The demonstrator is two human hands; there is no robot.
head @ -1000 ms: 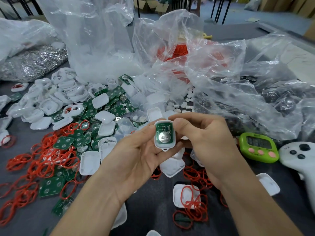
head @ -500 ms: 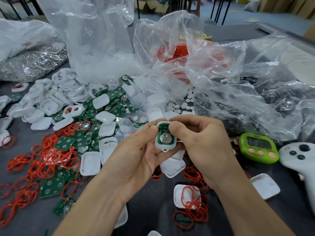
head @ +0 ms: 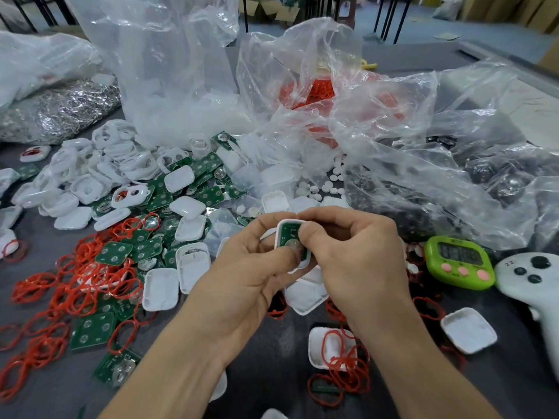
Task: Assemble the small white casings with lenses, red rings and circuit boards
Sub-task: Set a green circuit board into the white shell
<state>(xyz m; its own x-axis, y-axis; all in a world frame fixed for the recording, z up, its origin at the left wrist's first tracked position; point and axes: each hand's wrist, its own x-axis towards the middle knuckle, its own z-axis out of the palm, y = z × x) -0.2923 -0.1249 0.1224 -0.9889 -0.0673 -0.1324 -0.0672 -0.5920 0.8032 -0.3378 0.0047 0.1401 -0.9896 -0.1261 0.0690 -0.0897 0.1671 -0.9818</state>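
Snugly in left grip [head: 248, 276]: casing [head: 291, 221]

Casings [head: 160, 290] left; near-right table [head: 502, 391] seemingly free

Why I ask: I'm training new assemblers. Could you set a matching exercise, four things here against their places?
Things:
1. casing with board
2. green timer
3. white controller
4. bagged red rings

Places:
A. far right of the view
B. back centre, beyond the hands
C. in the grip of left hand and right hand
D. just left of the white controller

Pairs: 1-C, 2-D, 3-A, 4-B
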